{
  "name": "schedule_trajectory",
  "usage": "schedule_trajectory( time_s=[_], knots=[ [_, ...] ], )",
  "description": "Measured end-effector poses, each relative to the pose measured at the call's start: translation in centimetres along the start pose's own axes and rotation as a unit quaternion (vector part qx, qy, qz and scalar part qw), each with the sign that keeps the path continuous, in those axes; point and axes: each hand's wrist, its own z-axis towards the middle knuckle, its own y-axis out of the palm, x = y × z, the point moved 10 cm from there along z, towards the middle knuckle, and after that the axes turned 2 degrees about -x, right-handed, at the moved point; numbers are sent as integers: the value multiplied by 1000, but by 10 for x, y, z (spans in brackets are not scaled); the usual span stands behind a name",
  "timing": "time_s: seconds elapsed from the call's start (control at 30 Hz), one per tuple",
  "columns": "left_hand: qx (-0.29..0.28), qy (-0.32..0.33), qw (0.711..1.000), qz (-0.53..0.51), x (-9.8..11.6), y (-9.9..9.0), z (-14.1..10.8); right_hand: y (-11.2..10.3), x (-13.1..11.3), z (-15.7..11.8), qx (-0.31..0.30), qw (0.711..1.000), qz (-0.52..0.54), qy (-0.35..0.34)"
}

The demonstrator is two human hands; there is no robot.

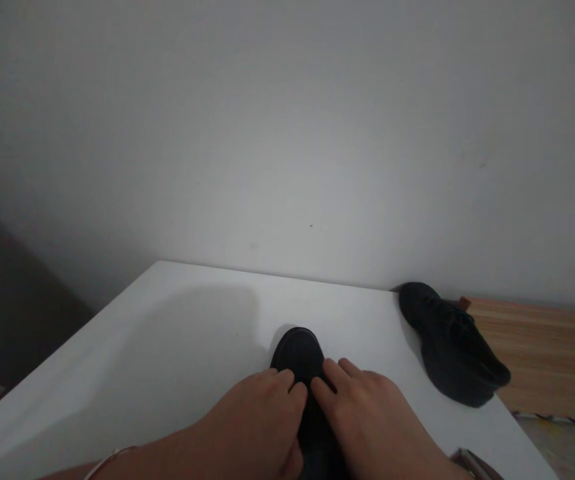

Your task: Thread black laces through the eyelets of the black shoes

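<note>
A black shoe (299, 351) rests on the white tabletop, its rounded toe pointing away from me. My left hand (267, 413) is closed on the left side of the shoe's upper, with bent fingers and the thumb partly hidden. From the right, my right hand (360, 407) grips the same upper, its fingers curled over the top near the left fingertips. Both hands cover the lacing area, so I cannot make out whether laces are between the fingers. The heel end runs out of view at the bottom. Another black lace-up shoe (450, 340) lies at the table's right edge.
The white table (187, 333) meets a pale wall (287, 147) along its back edge. Beyond the right edge is a wood-grain surface (547, 353). A dark area lies off the left edge. A thin bracelet (112, 455) circles my left wrist.
</note>
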Motion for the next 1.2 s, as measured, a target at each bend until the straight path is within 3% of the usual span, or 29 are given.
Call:
schedule_trajectory(
  time_s=[0.13, 0.33, 0.63, 0.83, 1.0, 1.2],
  knots=[
    [-2, 13, 999, 45, 6, 10, 9, 0, 4, -2, 39, 999, 4, 15],
    [31, 52, 993, 101, 8, 16, 16, 4, 10, -5, 13, 997, 57, 48],
    [30, 15, 990, 134, 11, 9, 24, 0, 11, -9, 30, 993, 105, 53],
    [34, 30, 990, 133, 9, 11, 30, -1, 13, -13, 63, 989, 124, 53],
    [15, 5, 989, 149, 9, 13, 33, -1, 13, -13, 60, 987, 136, 56],
    [30, 9, 986, 166, 11, 12, 34, -1, 14, -13, 69, 983, 160, 55]
  ],
)
